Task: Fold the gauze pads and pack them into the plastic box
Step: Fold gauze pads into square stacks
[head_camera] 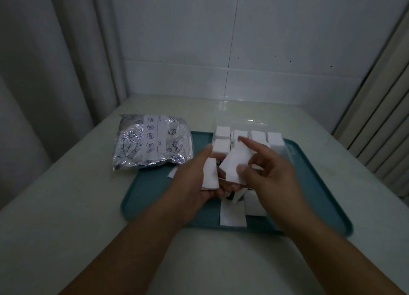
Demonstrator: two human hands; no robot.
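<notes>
The gauze pad (235,164) in play is hanging above the middle of the teal tray (155,190), just in front of the plastic box (243,126), and the right hand (272,173) is pinching it, thumb on its near lower corner and forefinger stretching to its far edge, so the fingers are closing narrowly on thin cloth. The left hand (190,179) is cupping a second pad (210,175) against its palm, fingers curling under it, touching or nearly touching the first. The risk, as I judge it, is that the light pinch is letting the sheet sag or twist, so the fold is coming out skewed and the pad is ending up too wide for its slot. The box is already holding a row of folded pads (250,137) standing close together, and pushing a crooked one in could be tipping or dragging its neighbours out of line; the clear walls are hard to see in this dim light, so a fingertip might also be catching the rim and sliding the box along the tray. With both hands busy, the pad in the left palm could be slipping down onto the loose pads (233,215) lying flat on the tray beneath, muddling folded with unfolded. The printed foil bag (152,139) is resting half on the tray's far left corner and half on the surface (66,206), well clear of the hands and unlikely to interfere.
</notes>
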